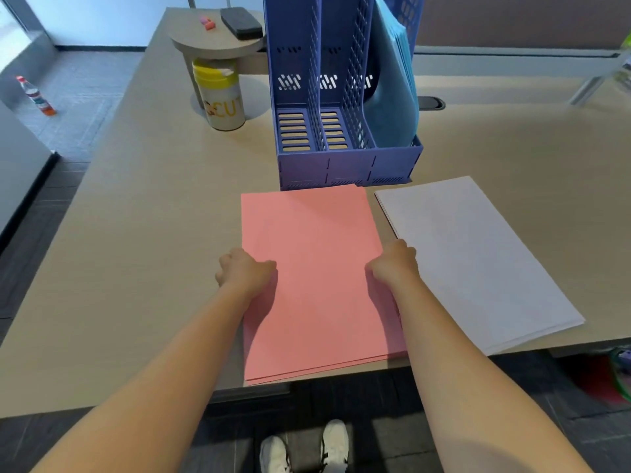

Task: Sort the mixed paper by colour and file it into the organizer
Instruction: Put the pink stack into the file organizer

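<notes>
A stack of pink paper [317,264] lies flat near the table's front edge. My left hand [244,269] grips its left edge and my right hand [394,264] grips its right edge, thumbs on top and fingers curled. To the right lies a stack of white paper [478,254], touched by neither hand. Behind both stands a blue three-slot organizer [345,158]. Its right slot holds light blue paper [392,97]; the left and middle slots show bare slotted floors.
A white canister with a yellow lid [222,97] stands under a small round shelf [215,42] bearing a black eraser [240,23]. A cable grommet [432,103] sits behind the organizer. A bottle [36,95] stands on the floor at left. The table edge runs just below the pink stack.
</notes>
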The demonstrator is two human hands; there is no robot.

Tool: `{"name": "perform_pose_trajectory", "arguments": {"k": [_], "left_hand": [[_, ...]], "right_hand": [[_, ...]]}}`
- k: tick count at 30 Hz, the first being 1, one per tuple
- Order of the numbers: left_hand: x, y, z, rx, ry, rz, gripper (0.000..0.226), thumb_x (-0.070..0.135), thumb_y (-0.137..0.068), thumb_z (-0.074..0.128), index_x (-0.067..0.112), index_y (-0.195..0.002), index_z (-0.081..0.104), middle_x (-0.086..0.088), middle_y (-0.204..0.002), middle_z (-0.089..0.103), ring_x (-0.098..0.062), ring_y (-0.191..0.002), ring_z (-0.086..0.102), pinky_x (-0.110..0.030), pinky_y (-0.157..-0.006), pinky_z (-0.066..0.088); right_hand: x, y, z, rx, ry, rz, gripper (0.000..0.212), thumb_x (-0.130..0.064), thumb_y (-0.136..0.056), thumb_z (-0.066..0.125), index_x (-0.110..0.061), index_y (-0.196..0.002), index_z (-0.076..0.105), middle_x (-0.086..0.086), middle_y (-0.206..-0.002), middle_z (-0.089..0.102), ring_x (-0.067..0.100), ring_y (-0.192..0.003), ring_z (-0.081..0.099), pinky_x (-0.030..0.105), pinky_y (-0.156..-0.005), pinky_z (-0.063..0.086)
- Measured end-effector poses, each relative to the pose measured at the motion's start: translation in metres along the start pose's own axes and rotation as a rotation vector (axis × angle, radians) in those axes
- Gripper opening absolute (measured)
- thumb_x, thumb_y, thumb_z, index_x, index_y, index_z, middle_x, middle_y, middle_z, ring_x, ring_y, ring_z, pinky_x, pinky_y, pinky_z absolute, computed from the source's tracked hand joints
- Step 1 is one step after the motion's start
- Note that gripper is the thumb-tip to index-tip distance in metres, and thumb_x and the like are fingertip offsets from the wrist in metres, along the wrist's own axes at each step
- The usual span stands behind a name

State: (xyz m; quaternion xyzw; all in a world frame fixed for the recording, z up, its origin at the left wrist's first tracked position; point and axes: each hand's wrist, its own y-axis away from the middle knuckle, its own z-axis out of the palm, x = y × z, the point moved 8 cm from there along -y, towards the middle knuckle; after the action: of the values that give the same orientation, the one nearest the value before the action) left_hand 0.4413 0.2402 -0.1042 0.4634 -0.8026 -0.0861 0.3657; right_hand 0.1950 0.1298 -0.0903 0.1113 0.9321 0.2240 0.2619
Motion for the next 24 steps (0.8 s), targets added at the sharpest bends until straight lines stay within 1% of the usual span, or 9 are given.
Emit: {"name": "perform_pose_trajectory", "arguments": {"k": [3, 5, 7, 13, 15, 17, 19, 21, 24], "left_hand": [[-0.016, -0.007, -0.010, 0.005, 0.067, -0.051, 0.054, 0.029, -0.084, 0.059, -0.001, -0.127, 0.046, -0.020, -0.133, 0.042, -0.040, -0.120, 0.045, -0.042, -0.099, 0.042], [-0.022, -0.010, -0.013, 0.001, 0.094, -0.066, 0.051, 0.028, -0.085, 0.059, -0.002, -0.125, 0.047, -0.022, -0.132, 0.044, -0.040, -0.119, 0.045, -0.043, -0.099, 0.043], [-0.026, -0.010, -0.014, 0.000, 0.111, -0.068, 0.049, 0.027, -0.084, 0.059, -0.001, -0.123, 0.049, -0.021, -0.129, 0.047, -0.039, -0.117, 0.048, -0.043, -0.098, 0.044], [-0.025, -0.010, -0.014, 0.032, 0.099, -0.028, 0.039, 0.021, -0.080, 0.058, 0.001, -0.114, 0.055, -0.018, -0.118, 0.058, -0.037, -0.105, 0.057, -0.040, -0.087, 0.049], [-0.024, -0.008, -0.015, 0.076, 0.044, -0.026, 0.040, 0.020, -0.080, 0.058, 0.001, -0.115, 0.053, -0.019, -0.120, 0.056, -0.038, -0.109, 0.054, -0.040, -0.089, 0.047], [-0.022, -0.006, -0.016, 0.117, 0.008, -0.029, 0.042, 0.019, -0.082, 0.058, 0.000, -0.118, 0.050, -0.020, -0.124, 0.052, -0.039, -0.115, 0.050, -0.040, -0.092, 0.043], [-0.021, -0.005, -0.017, 0.134, -0.005, -0.040, 0.042, 0.018, -0.082, 0.058, -0.001, -0.119, 0.050, -0.020, -0.126, 0.050, -0.039, -0.117, 0.048, -0.040, -0.094, 0.042], [-0.020, -0.007, -0.017, 0.137, 0.001, -0.039, 0.041, 0.020, -0.080, 0.058, -0.001, -0.115, 0.054, -0.021, -0.124, 0.052, -0.039, -0.114, 0.050, -0.041, -0.094, 0.044], [-0.019, -0.004, -0.018, 0.146, 0.008, -0.031, 0.036, 0.020, -0.080, 0.059, -0.002, -0.108, 0.057, -0.021, -0.117, 0.056, -0.039, -0.107, 0.054, -0.040, -0.088, 0.046]], "right_hand": [[0.000, 0.000, 0.014, -0.049, -0.137, 0.012, 0.041, -0.005, -0.082, 0.058, 0.002, -0.121, 0.044, 0.019, -0.125, 0.046, 0.032, -0.101, 0.054, 0.027, -0.066, 0.041], [-0.002, 0.000, 0.019, -0.072, -0.232, -0.001, 0.023, -0.001, -0.081, 0.057, -0.002, -0.101, 0.046, 0.012, -0.093, 0.051, 0.027, -0.086, 0.051, 0.024, -0.060, 0.037], [-0.010, 0.004, 0.021, -0.103, -0.291, -0.032, 0.019, 0.001, -0.082, 0.056, -0.005, -0.090, 0.041, 0.004, -0.071, 0.038, 0.020, -0.075, 0.040, 0.023, -0.048, 0.026], [-0.019, 0.001, 0.017, -0.096, -0.173, -0.076, 0.012, -0.012, -0.079, 0.061, -0.005, -0.088, 0.057, 0.011, -0.092, 0.051, 0.024, -0.086, 0.050, 0.025, -0.063, 0.036], [-0.027, 0.000, 0.012, -0.060, -0.205, -0.147, 0.014, -0.011, -0.078, 0.062, -0.002, -0.075, 0.052, 0.011, -0.086, 0.048, 0.027, -0.082, 0.049, 0.022, -0.052, 0.034], [-0.035, 0.000, 0.008, -0.103, -0.402, -0.181, 0.036, 0.003, -0.080, 0.058, -0.009, -0.060, 0.030, 0.003, -0.069, 0.026, 0.019, -0.060, 0.031, 0.012, -0.035, 0.026], [-0.040, 0.000, 0.006, -0.194, -0.639, -0.145, 0.035, 0.013, -0.081, 0.052, -0.011, -0.064, 0.033, 0.002, -0.068, 0.024, 0.014, -0.056, 0.024, 0.008, -0.030, 0.021], [-0.041, -0.004, 0.010, -0.247, -0.752, -0.075, 0.015, 0.013, -0.083, 0.053, -0.002, -0.085, 0.054, 0.007, -0.077, 0.041, 0.015, -0.064, 0.040, 0.007, -0.039, 0.031], [-0.047, 0.000, 0.019, -0.369, -0.742, -0.067, 0.034, 0.015, -0.086, 0.050, 0.015, -0.121, 0.049, 0.016, -0.106, 0.054, 0.020, -0.087, 0.052, 0.010, -0.062, 0.046]]}}
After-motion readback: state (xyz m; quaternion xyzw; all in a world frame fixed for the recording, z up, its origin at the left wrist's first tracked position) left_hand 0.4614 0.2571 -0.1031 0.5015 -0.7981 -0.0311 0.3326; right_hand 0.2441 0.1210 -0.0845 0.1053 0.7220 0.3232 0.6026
